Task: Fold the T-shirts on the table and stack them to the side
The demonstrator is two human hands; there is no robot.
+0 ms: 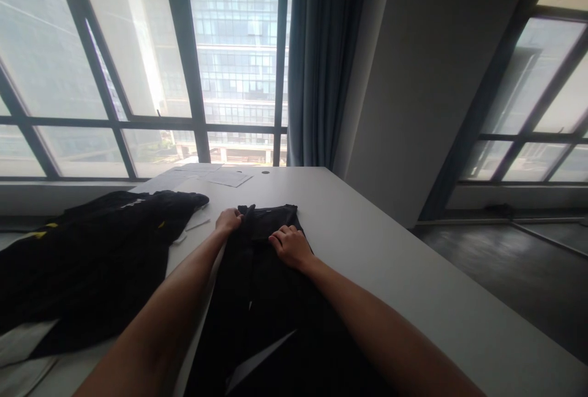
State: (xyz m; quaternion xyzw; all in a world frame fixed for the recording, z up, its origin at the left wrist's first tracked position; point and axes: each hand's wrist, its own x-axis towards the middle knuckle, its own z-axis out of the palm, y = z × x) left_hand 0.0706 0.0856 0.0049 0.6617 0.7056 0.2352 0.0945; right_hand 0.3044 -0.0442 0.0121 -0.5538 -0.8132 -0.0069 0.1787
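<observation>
Black trousers (271, 287) lie lengthwise on the white table, with the waist end away from me and the legs running toward my body. A sliver of table shows between the legs. At the far left corner, my left hand (228, 220) is closed, pinching the dark cloth at its edge. My right hand (291, 246) lies on the right side of the trousers, a little nearer to me, its fingers curled onto a fold of the fabric. The fingertips of both hands are partly hidden against the black cloth.
Another black garment (105, 256) with yellow marks is spread on the left of the white table (395, 280). Sheets of paper (229, 178) lie near its far end. Beyond stand windows (234, 54), a blue-grey curtain (321, 66) and a wide pillar (413, 84).
</observation>
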